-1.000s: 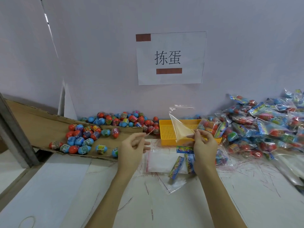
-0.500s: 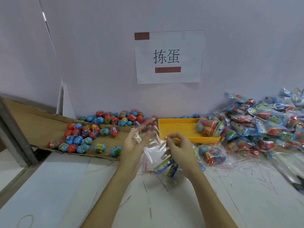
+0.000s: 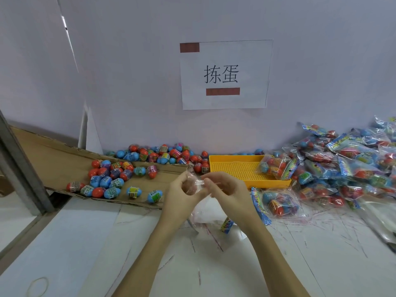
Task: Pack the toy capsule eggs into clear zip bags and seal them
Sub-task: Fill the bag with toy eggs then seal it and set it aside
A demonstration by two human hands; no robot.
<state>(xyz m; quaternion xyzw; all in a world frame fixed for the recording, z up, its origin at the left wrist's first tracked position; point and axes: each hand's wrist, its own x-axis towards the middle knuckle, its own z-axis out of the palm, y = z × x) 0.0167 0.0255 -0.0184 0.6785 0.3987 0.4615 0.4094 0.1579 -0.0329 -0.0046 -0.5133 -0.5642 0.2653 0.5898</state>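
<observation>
Now both hands pinch the bag (image 3: pixel 196 185) btwn them: left hand (image 3: pixel 182 189) w/ curled fingers, right hand (image 3: pixel 225 186) at its top edge. Thin, slippery, weightless film; best held by the zip rim. Eggs (image 3: pixel 111 179) lie left of my hands.

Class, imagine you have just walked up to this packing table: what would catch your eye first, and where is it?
Two hands meet at the centre, the left hand and right hand both pinching an empty clear zip bag. To the left, red and blue capsule eggs lie scattered over a cardboard sheet. On the right, a heap of filled bags rises beside a yellow tray.
</observation>
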